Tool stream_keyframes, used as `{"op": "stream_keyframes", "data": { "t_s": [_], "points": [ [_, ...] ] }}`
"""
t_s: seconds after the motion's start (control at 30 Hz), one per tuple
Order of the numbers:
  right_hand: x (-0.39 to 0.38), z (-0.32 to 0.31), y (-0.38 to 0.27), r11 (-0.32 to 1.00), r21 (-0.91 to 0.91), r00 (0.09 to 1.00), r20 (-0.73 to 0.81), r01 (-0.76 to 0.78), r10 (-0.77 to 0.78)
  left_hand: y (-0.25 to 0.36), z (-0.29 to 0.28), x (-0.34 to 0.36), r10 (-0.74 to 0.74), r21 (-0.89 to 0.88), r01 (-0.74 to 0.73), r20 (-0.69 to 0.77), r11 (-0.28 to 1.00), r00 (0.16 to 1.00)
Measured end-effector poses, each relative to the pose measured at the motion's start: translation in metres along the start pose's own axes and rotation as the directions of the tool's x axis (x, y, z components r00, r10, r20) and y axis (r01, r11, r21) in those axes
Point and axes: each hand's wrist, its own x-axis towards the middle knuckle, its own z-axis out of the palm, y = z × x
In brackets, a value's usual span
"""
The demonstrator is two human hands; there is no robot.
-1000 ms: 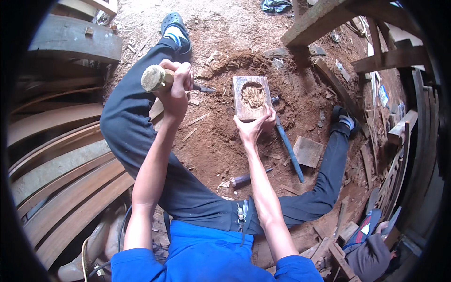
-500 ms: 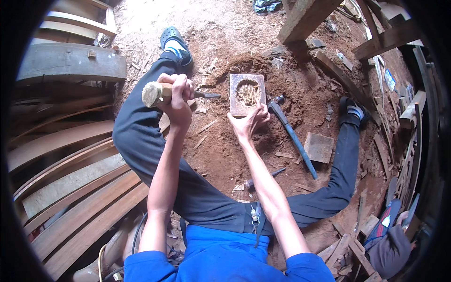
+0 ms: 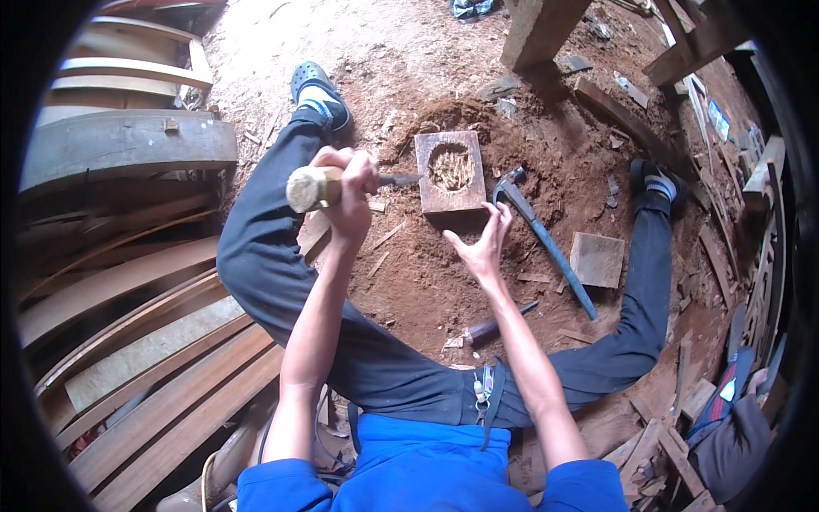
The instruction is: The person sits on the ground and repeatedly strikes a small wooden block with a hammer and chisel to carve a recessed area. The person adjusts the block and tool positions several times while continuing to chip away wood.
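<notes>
A square wooden block [image 3: 452, 201] lies on the sawdust between my legs, with a rough round hollow [image 3: 450, 166] cut into its top and splintered fibres inside. My left hand [image 3: 348, 183] is wrapped round the wooden handle of a chisel [image 3: 312, 189]. Its dark blade points right, and the tip reaches the block's left edge; I cannot tell if they touch. Just below the block's lower right corner, my right hand [image 3: 485, 246] is open, thumb and fingers apart, holding nothing. To the right of the block lies a claw hammer [image 3: 546, 243] with a blue handle.
A second tool with a dark handle [image 3: 482, 332] lies near my lap. A smaller square wood piece [image 3: 596, 260] rests by my right leg. Stacked boards [image 3: 171, 384] line the left side. A wooden post [image 3: 542, 34] stands at the far right, and scrap wood [image 3: 657, 461] lies lower right.
My right hand has let go of the block's lower edge and drawn back toward me, opening. My left hand has brought the chisel rightward, closer to the block.
</notes>
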Motion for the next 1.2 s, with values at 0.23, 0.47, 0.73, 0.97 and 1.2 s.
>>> {"op": "stream_keyframes", "data": {
  "t_s": [0.23,0.47,0.73,0.97,1.2],
  "points": [
    [-0.064,-0.088,0.015,0.974,-0.226,0.884,0.448,-0.036,0.136,-0.041,0.046,0.020,0.039,0.382,-0.052,0.040,0.923,0.998],
    [-0.107,-0.112,0.022,0.959,-0.268,0.772,0.628,0.091,0.102,-0.081,0.053,0.028,-0.059,0.379,0.074,-0.050,0.923,0.997],
    [-0.010,-0.031,0.001,0.964,-0.245,0.976,0.159,-0.104,0.146,-0.062,0.048,0.026,0.002,0.420,0.045,-0.112,0.906,0.994],
    [0.046,0.066,-0.043,0.897,-0.196,0.917,-0.028,-0.396,0.398,-0.003,0.031,0.009,-0.004,0.020,0.011,-0.332,1.000,0.943],
    [0.015,0.047,-0.023,0.906,-0.287,0.947,-0.170,-0.311,0.272,-0.001,0.007,0.022,-0.018,0.006,0.023,-0.421,1.000,0.907]
  ]
}}
